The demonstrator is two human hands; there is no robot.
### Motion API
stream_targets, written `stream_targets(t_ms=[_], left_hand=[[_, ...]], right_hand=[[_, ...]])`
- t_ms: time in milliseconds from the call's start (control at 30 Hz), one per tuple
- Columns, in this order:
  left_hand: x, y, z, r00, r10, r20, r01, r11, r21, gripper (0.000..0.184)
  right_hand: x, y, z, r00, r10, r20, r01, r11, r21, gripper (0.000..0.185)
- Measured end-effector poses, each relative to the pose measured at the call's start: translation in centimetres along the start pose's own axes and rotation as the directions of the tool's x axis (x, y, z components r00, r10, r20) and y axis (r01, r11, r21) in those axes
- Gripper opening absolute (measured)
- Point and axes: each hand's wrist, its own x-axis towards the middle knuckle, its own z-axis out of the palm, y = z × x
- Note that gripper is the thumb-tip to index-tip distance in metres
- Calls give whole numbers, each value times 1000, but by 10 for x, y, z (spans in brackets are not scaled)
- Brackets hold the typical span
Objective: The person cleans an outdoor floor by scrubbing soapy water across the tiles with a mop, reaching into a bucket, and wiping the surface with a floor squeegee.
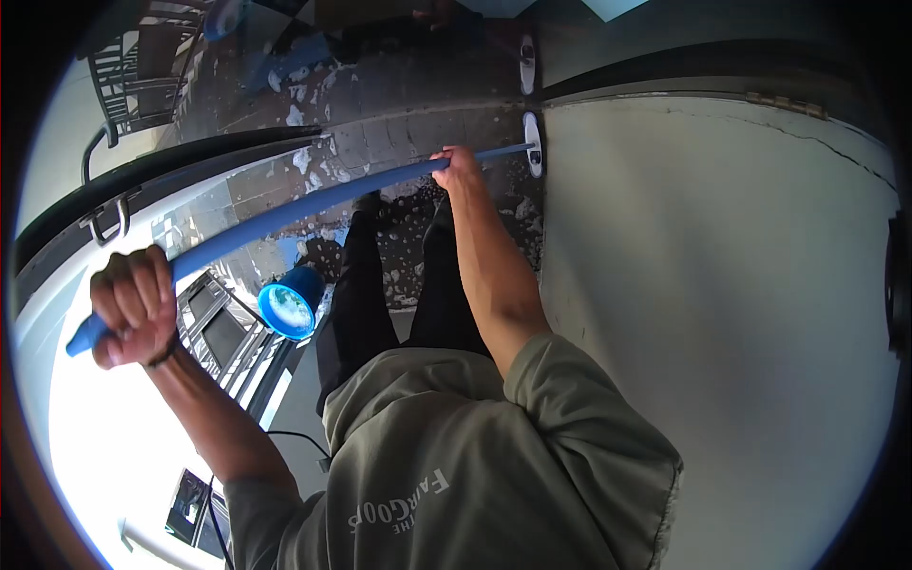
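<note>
Both hands (133,306) grip blue pole (309,202), w/ its head (534,145) past R hand (459,167).

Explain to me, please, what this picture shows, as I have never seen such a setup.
There is no machine here: one camera, worn on a person's head, looks down past their green shirt and dark trousers. Both bare hands hold one blue pole: the left hand grips it near one end, the right hand farther along, toward the flat head at the other end. White foam lies in patches on the dark floor. A blue bucket, beside the legs, holds white suds.
</note>
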Motion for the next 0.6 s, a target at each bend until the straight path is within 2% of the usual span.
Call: stream_targets(t_ms=[67,167,200,300,400,433,533,600], left_hand=[[-7,-1,6,1000,4,-7,-4,1000,-11,39],[5,-18,15,1000,2,-19,-2,1000,-18,40],[7,-18,11,1000,9,-12,-9,1000,-11,40],[8,-21,13,999,-34,39,35,999,-28,41],[4,-21,10,997,-59,46,60,998,-30,40],[3,-19,13,997,-62,54,64,998,-22,40],[2,-15,9,998,-32,46,30,999,42,40],[5,-12,7,997,-31,65,24,994,110,40]], right_hand=[[-10,-6,4,1000,28,2,-28,999,-44,25],[9,-18,-9,999,32,-22,-31,999,17,26],[6,-18,-10,1000,16,17,-16,1000,14,25],[-11,-12,-33,998,-29,-55,29,1000,3,25],[13,-11,-65,995,97,-31,-92,986,139,19],[15,-12,-62,991,131,-21,-125,976,180,19],[2,-7,-32,998,-7,-58,12,996,87,28],[10,-18,-6,998,14,-54,-9,996,94,29]])
